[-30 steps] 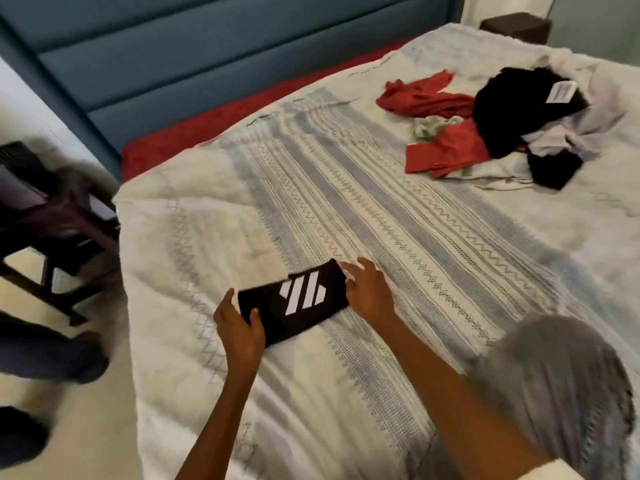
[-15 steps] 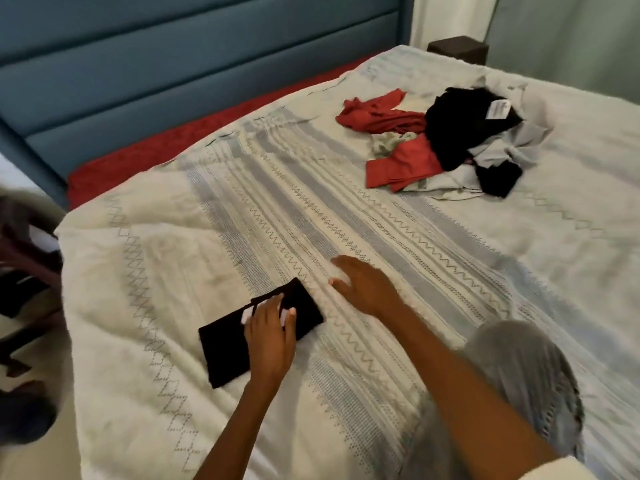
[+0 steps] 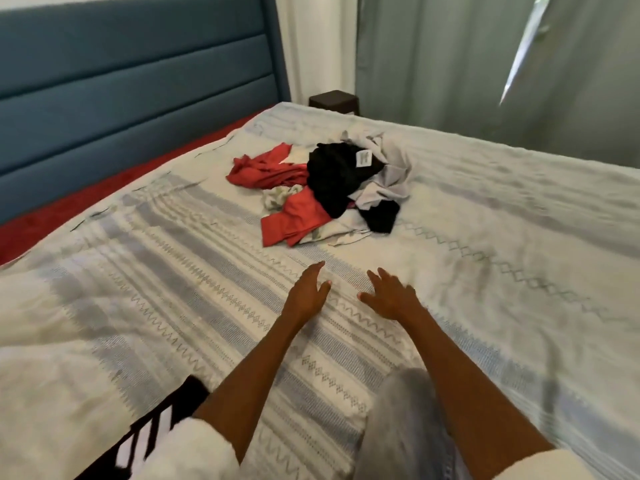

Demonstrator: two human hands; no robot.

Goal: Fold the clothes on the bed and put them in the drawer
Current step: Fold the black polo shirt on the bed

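Change since the earlier frames: the left hand (image 3: 306, 296) has come off the folded black garment (image 3: 156, 431) and both hands are now reaching out over the bed, toward the pile of clothes (image 3: 325, 188).

Folded black garment: lying at the near left edge of the view, on the bedspread (image 3: 173, 289), partly hidden behind a white sleeve (image 3: 180, 452); white stripes are showing on it. No hand is touching it.

Pile of clothes: sitting unfolded toward the far middle of the bed, well apart from both hands. Red pieces (image 3: 294, 220) are spilling to the left and near side, a black piece (image 3: 332, 174) with a white tag (image 3: 363, 157) is lying on top in the middle, a grey piece (image 3: 391, 174) is trailing to the right, and a pale patterned piece is showing underneath.

Left hand: stretching forward with fingers straight and together, holding nothing. Whether it is touching the bedspread cannot be told.

Right hand (image 3: 389, 296): lying just right of the left one, fingers spread and relaxed, holding nothing.

Grey cloth (image 3: 398, 427): blurring the near foreground under the right forearm.

Surroundings: a blue padded headboard (image 3: 138, 91) is standing at the far left, with a red strip (image 3: 69, 209) below it; grey-green curtains (image 3: 450, 64) are hanging at the far right; a dark stool (image 3: 334, 100) is standing beyond the bed's far corner.
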